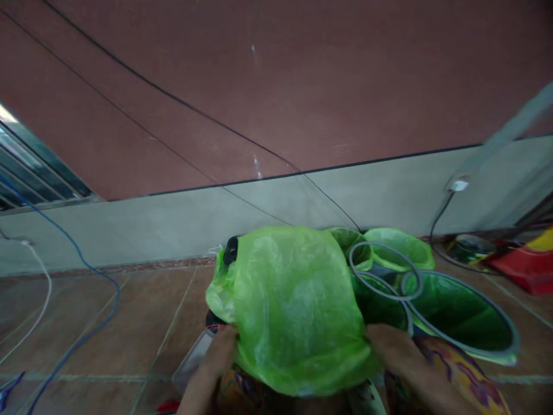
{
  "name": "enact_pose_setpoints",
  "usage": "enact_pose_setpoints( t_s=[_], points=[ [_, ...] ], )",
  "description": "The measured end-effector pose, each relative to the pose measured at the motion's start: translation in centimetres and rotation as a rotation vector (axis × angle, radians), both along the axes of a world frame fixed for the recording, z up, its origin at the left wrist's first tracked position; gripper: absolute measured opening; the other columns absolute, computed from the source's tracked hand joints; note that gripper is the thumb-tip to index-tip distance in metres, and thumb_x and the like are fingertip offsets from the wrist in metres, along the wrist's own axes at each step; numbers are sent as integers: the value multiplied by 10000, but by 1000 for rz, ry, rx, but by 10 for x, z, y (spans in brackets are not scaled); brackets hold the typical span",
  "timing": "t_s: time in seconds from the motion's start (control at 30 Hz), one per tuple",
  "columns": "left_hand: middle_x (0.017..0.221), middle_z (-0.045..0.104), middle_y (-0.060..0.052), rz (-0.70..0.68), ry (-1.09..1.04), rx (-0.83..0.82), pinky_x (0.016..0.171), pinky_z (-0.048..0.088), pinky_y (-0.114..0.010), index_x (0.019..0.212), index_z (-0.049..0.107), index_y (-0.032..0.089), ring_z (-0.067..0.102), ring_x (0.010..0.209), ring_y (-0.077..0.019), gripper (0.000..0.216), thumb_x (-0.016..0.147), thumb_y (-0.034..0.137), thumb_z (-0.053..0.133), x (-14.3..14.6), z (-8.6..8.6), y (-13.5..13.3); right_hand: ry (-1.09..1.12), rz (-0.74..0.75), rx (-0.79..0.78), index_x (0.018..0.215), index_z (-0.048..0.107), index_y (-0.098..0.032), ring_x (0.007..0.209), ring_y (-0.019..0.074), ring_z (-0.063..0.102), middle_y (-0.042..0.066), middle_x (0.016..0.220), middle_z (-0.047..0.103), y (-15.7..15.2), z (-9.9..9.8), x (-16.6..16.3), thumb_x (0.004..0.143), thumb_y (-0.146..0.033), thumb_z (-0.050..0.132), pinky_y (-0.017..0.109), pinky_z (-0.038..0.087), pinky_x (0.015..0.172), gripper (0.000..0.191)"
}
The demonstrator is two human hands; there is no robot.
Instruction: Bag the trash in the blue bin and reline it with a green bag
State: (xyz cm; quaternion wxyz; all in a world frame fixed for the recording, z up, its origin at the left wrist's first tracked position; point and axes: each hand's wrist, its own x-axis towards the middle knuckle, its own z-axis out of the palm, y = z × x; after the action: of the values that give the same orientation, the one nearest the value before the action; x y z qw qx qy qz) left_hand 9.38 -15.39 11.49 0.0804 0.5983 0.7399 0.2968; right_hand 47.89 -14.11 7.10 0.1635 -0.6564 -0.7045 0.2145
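Note:
A translucent green plastic bag (pixel 294 311) covers a bulky object low in the middle of the head view. My left hand (pixel 220 354) grips its lower left edge and my right hand (pixel 397 349) grips its lower right edge. A dark part (pixel 231 251) pokes out at the bag's upper left. What the bag covers is hidden.
Green pop-up fabric bins with grey wire rims (pixel 458 314) lie right of the bag. A clear plastic container (pixel 190 360) lies by my left hand. Blue (pixel 90 271) and white (pixel 43 300) cables trail over the tiled floor at left. Red and yellow items (pixel 525 265) sit far right by the wall.

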Motion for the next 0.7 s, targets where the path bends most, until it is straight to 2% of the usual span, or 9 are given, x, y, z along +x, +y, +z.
enact_pose_setpoints(
  t_s=[0.07,0.17,0.27,0.37,0.43,0.5,0.6,0.67,0.7],
  points=[
    [766,742,-53,-41,29,-230,775,550,-304,841,728,203,703,766,-209,413,587,-6,478,-14,1,1,-143,4,-18,767,718,-267,779,274,700,90,733,728,-1,-14,3,710,-129,512,381,522,733,254],
    [1055,741,-102,-85,91,-386,964,479,-313,1074,706,166,677,1029,-215,567,618,-33,435,-27,19,9,-161,-33,69,923,726,-255,845,252,702,70,813,746,9,3,0,729,-119,476,366,506,811,345],
    [1137,719,-96,-167,-50,-372,1000,461,-307,1262,612,154,646,1108,-199,705,620,-41,396,-16,31,5,169,1,70,974,713,-242,852,231,695,51,873,750,15,25,-18,780,-170,428,354,511,813,352],
    [1134,717,-51,-389,-365,-356,927,512,-283,1468,389,211,666,1038,-162,895,605,-27,379,21,26,-15,585,146,-46,967,703,-209,829,212,683,40,897,746,4,35,-54,766,-175,411,331,521,780,356],
    [1070,729,-26,-575,-477,-381,901,526,-295,1524,262,244,679,964,-159,977,594,-18,409,52,20,-30,695,220,-110,939,705,-196,806,204,671,33,865,739,-10,41,-83,745,-155,413,319,515,761,353],
    [1098,717,-36,-697,-539,-359,951,506,-334,1499,330,240,671,970,-175,903,636,26,487,78,15,-41,754,345,-183,914,715,-191,821,194,663,29,857,730,-23,50,-107,768,-156,416,310,508,775,335],
    [1131,704,-61,-718,-678,-294,990,481,-365,1303,590,204,637,1061,-214,563,742,166,562,99,7,-47,841,550,-304,1008,710,-207,979,214,651,41,991,727,-27,59,-115,815,-233,529,346,480,902,265],
    [1017,734,-58,-654,-822,-331,924,515,-379,1146,685,188,660,997,-233,386,784,257,572,104,-6,-46,920,527,-376,1125,667,-230,1074,235,631,66,1133,701,-17,53,-104,821,-360,608,378,469,943,336],
    [947,743,-54,-594,-907,-362,894,527,-384,1069,712,184,673,953,-242,333,779,294,593,105,-15,-45,971,405,-381,1197,625,-242,1113,242,618,83,1211,671,-9,46,-97,839,-437,587,390,477,937,410]
  ],
)
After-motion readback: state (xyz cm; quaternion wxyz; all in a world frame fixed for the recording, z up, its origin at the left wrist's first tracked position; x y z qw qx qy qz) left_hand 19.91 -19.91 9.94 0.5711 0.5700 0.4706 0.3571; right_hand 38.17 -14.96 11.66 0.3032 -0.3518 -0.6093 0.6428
